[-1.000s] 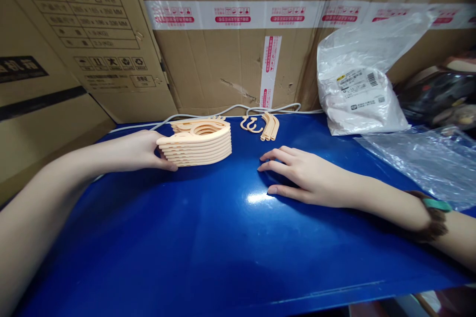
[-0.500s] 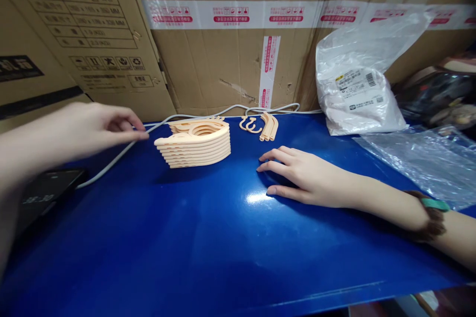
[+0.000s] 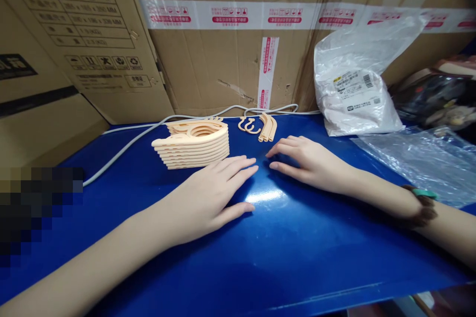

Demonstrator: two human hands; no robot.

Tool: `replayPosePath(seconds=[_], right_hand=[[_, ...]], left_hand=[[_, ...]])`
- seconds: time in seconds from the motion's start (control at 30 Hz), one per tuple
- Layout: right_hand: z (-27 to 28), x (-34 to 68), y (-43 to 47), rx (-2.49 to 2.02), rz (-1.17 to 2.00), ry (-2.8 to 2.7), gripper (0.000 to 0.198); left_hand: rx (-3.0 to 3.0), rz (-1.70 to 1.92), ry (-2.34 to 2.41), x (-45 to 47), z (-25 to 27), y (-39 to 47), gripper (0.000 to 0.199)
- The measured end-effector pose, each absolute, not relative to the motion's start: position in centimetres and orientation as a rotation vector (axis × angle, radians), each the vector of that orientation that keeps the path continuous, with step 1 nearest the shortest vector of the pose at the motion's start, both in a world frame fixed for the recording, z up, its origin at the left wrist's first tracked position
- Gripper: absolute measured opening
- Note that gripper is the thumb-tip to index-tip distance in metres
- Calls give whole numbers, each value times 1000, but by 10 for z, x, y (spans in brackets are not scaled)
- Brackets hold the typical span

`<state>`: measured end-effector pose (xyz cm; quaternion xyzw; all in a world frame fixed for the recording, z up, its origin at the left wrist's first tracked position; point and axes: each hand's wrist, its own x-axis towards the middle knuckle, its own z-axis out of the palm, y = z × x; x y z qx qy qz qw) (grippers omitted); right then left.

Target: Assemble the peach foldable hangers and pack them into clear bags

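Hangers (image 3: 195,147) stacked on a blue table (image 3: 230,267), stacking apparently done; hooks (image 3: 254,132) and curved pieces (image 3: 267,130) lie loose to their right.
The left hand (image 3: 213,190), just in front of the hangers, and right hand (image 3: 314,162), near the curved pieces, hold nothing: palms down, fingers loosely spread, angled toward each other.

We seem to be in a storeroom. Large brown cardboard boxes (image 3: 208,59) back our flat, glossy blue tabletop (image 3: 238,267).
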<state>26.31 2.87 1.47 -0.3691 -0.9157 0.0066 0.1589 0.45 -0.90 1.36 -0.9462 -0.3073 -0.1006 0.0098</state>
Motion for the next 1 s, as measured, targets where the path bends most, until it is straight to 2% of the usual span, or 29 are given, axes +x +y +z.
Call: replayPosePath(seconds=[0.13,0.33,0.53,0.8,1.0], right_hand=[[17,265,32,-1123,-16,-2551,25],[30,259,50,-1015,-76,-2631,24],[36,228,110,-784,-115,-2741,29],[27,154,182,-551,-5,-2825,34],[18,119,203,-424,98,-2902,26]], left_hand=[[-3000,-210,-1126,-2,7,-3,73],[-3004,-208,-1161,-2,5,-2,72],[-3003,-294,-1155,-2,3,0,68],[-3000,-154,-1188,-1,7,0,72],[-3014,-136,-1183,-2,7,0,73]])
